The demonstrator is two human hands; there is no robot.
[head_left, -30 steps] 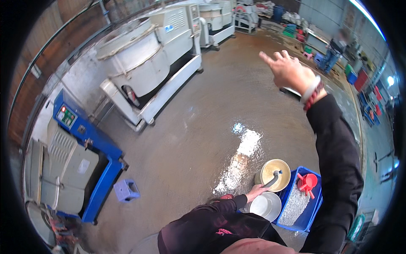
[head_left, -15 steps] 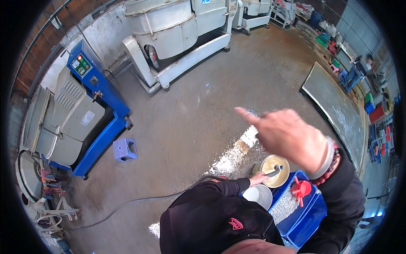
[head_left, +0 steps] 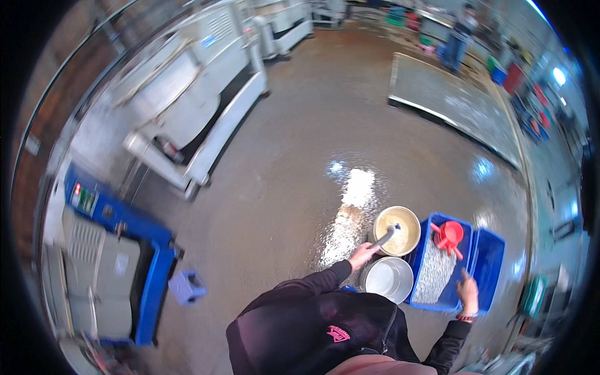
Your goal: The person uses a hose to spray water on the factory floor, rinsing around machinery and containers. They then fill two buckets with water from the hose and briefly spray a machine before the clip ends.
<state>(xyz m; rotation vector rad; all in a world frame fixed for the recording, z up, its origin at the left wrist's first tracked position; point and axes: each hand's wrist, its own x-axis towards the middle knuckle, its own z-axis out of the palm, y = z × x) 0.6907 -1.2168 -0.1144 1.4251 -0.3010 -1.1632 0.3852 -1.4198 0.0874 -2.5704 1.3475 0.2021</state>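
Observation:
My left hand (head_left: 362,255) is closed around a grey hose (head_left: 385,239). The hose end hangs over a round cream-coloured bucket (head_left: 410,217) with pale, cloudy contents. Just in front of that bucket is a whitish round pot (head_left: 387,279). My right hand (head_left: 467,294), somewhat blurred, is over the right side of a blue crate (head_left: 455,289), a finger stretched out and nothing seen in its grasp. Small silvery-white pieces (head_left: 434,275) lie in the crate. A red plastic scoop or jug (head_left: 449,235) rests at its far end.
Another blue crate (head_left: 489,265) stands at the right. Blue-grey machines (head_left: 94,269) and a small purple stool (head_left: 187,287) are at left. A large grey machine (head_left: 187,100) stands behind. A low metal-topped platform (head_left: 450,100) lies far right, near a standing person (head_left: 459,37). The floor looks wet.
My right hand has come down from pointing out over the floor to the blue crate. My view has turned to the right. My left hand still holds the hose over the bucket.

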